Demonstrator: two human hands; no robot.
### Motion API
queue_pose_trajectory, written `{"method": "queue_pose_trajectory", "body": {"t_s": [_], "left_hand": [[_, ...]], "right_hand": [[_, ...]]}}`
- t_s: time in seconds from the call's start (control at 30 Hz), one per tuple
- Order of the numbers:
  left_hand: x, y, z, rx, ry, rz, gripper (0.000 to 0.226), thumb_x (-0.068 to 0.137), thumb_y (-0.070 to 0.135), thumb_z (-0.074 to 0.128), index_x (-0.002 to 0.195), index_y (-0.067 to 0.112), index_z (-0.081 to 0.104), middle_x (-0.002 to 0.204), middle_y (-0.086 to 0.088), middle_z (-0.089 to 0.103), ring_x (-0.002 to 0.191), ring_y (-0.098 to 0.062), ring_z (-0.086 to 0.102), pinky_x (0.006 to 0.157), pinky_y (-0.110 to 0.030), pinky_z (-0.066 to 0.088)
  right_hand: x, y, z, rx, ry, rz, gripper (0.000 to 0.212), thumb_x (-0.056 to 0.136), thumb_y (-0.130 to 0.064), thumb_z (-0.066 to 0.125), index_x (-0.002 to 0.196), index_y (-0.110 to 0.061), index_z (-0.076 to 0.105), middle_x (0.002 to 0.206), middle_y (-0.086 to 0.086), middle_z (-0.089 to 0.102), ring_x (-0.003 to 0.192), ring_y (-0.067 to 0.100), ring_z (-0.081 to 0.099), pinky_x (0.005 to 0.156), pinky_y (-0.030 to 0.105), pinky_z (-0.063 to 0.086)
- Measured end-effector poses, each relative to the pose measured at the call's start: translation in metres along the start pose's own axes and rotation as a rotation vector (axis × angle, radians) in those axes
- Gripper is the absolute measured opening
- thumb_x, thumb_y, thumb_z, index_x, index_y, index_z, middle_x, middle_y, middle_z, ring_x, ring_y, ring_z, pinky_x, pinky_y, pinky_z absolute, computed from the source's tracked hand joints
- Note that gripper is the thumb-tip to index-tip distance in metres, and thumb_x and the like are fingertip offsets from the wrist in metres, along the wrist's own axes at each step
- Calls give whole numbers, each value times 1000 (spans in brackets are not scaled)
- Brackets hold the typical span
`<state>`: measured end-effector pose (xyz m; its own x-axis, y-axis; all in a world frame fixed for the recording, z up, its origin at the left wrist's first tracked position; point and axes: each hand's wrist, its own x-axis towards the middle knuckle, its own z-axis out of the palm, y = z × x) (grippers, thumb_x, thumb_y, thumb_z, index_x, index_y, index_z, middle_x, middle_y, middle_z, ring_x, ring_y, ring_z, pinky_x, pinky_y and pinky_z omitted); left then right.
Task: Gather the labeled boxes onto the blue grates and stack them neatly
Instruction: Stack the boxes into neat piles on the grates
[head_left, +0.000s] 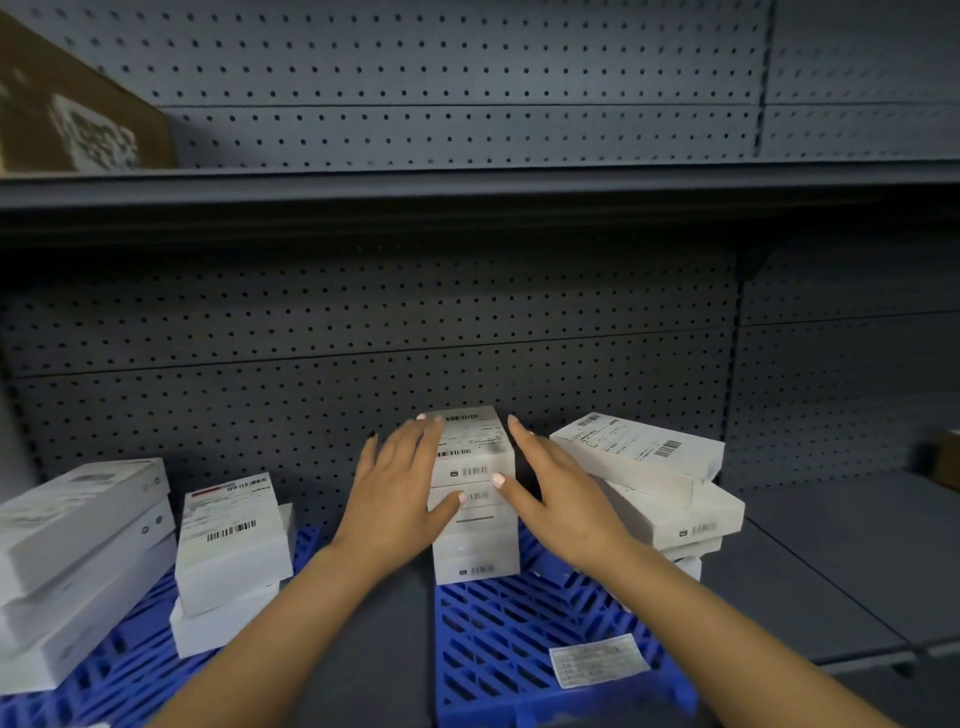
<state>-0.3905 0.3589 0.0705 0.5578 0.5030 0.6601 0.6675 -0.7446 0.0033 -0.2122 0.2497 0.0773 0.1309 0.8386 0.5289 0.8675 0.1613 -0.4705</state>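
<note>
On the left blue grate (130, 670), two stacks of white boxes (228, 551) are seen, long axes running away from the viewer. The centre stack (475, 514) on the right blue grate (498, 644) is flanked by the left hand (397, 499) and right hand (558, 496), fingers spread. A skewed stack (654, 483) lies crosswise beside it.

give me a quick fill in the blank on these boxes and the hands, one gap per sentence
1. Both hands, left hand and right hand, flank the ____ stack of white boxes.
2. The grate under that stack is ____ in colour.
3. The top box of the right-hand stack lies ____ rather than squared up.
4. The brown carton sits on the ____ shelf.

Missing words: middle; blue; skewed; upper
</note>
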Motion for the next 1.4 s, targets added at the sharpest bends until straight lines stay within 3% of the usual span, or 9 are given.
{"method": "queue_pose_trajectory", "body": {"t_s": [0.23,0.4,0.53,0.63,0.83,1.03,1.2,1.3,1.4], "left_hand": [[12,60,-34,-154,30,105,79,86,65,33,150,23,15,155,6,20,143,-9,12,118,-37,8],[20,111,-29,-217,-9,165,78,87,64,35,151,23,15,155,7,20,142,-7,11,118,-35,10],[27,145,-9,-314,-89,178,77,88,64,39,150,32,6,147,22,12,135,9,2,117,-28,8],[31,164,9,-307,-128,191,74,90,60,43,149,36,6,152,17,17,139,2,7,118,-35,15],[31,188,34,-227,-185,146,75,89,63,37,143,51,-14,159,11,2,145,-7,-4,119,-34,4],[20,198,53,-268,-139,44,64,88,63,39,146,45,17,158,12,9,144,-3,-5,118,-42,12],[20,200,47,-382,-106,-30,63,78,68,51,133,42,34,150,18,21,142,4,4,114,-26,18],[20,202,43,-402,-88,-71,61,73,64,60,125,39,38,143,21,25,140,7,9,108,-14,17],[19,200,42,-385,-71,-63,64,73,66,63,126,41,38,140,19,33,140,3,17,106,-12,20]], "right_hand": [[-36,11,-69,-196,35,-160,69,88,-67,23,148,-32,24,155,-9,21,143,4,7,112,18,5],[-52,52,-110,-268,38,-138,71,87,-69,22,146,-30,29,153,-8,26,142,3,10,112,19,8],[-60,88,-133,-262,16,-57,71,86,-72,24,146,-34,26,154,-11,21,142,2,9,112,21,10],[-62,113,-145,-191,-12,15,69,86,-68,33,146,-35,25,155,-14,17,142,1,8,112,21,11],[-55,149,-144,-130,-151,17,79,79,-74,40,147,-39,20,158,-13,1,144,3,-1,115,26,8],[-52,168,-135,-75,-143,-64,87,66,-83,46,142,-40,33,153,-13,22,139,5,21,112,28,26],[-49,172,-133,-22,-90,-156,71,75,-64,62,137,-33,45,133,-14,41,124,4,39,103,27,38],[-54,175,-125,-20,-43,-216,66,79,-63,55,137,-31,45,132,-11,46,122,11,45,101,33,42],[-60,175,-120,6,-1,-247,63,82,-60,49,137,-31,43,134,-9,46,119,16,50,98,36,46]]}}
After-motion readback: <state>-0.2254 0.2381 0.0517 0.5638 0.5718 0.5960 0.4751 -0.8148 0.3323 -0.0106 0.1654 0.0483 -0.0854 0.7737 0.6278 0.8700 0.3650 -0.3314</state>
